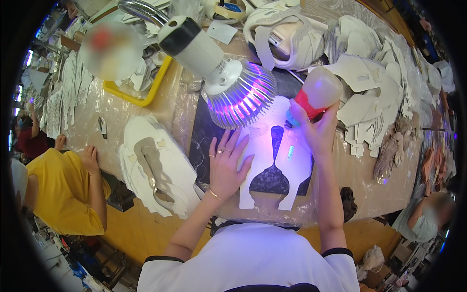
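Note:
A flat white shoe-upper piece (pixel 304 168) with a keyhole-shaped cutout lies on a black mat (pixel 202 131), lit violet. My left hand (pixel 227 163) rests at its left edge, fingers spread and holding nothing. In my right hand (pixel 321 131) is a translucent squeeze bottle (pixel 322 87) with a red band, tilted so its nozzle points down at the upper's top right part. The nozzle tip is close to the surface; whether it touches I cannot tell. A small label (pixel 291 153) sits on the upper's right side.
A finned lamp (pixel 241 92) hangs over the mat, close above my left hand. White upper pieces are stacked at left (pixel 141 165) and right (pixel 389 97). A yellow tray (pixel 129 99) stands at the back left. A person in a yellow shirt (pixel 65 190) sits at the left.

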Motion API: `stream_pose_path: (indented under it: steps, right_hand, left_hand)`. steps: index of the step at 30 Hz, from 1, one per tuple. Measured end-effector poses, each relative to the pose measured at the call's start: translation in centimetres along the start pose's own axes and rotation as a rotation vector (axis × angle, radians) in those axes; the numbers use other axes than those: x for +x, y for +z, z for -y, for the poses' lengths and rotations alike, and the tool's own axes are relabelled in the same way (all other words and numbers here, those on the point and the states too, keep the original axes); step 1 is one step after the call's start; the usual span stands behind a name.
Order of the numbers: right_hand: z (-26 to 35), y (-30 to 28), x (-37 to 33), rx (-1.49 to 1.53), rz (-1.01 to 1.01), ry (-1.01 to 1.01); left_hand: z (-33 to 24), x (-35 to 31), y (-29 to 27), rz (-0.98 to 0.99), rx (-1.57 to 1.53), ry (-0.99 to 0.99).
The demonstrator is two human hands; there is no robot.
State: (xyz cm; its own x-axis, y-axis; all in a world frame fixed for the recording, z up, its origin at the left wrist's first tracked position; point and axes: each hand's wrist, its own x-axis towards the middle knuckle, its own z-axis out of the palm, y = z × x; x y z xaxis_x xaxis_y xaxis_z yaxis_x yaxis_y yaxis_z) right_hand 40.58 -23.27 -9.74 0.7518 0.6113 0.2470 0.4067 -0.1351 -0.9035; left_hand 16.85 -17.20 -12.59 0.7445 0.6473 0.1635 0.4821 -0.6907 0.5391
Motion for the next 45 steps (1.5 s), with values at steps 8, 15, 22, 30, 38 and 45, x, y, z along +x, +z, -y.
stream_pose_path:
  steps: [8,15,22,30,38,45]
  right_hand:
    - [1.5,-0.8,-1.1,0.015,0.153,0.082]
    - [1.2,-0.5,-1.1,0.378,0.124,0.468]
    - [0.1,3.3,-1.6,-0.038,0.035,-0.062]
    - [0.6,0.8,-4.2,0.258,0.367,0.267]
    - [-5.5,-11.6,-6.3,0.174,0.351,0.355]
    - [-3.3,-21.4,-6.0,-0.366,0.406,0.403]
  left_hand:
    - [0.0,0.1,0.0,-0.021,-0.006,0.004]
    - [0.3,-0.2,0.3,-0.021,-0.03,0.007]
    - [0.7,-0.6,0.8,0.02,0.068,0.04]
    - [0.2,-0.7,0.8,0.012,0.013,0.018]
    - [0.1,-0.8,1.2,-0.006,0.019,0.004]
    - [0.5,-0.8,1.4,-0.009,0.064,0.029]
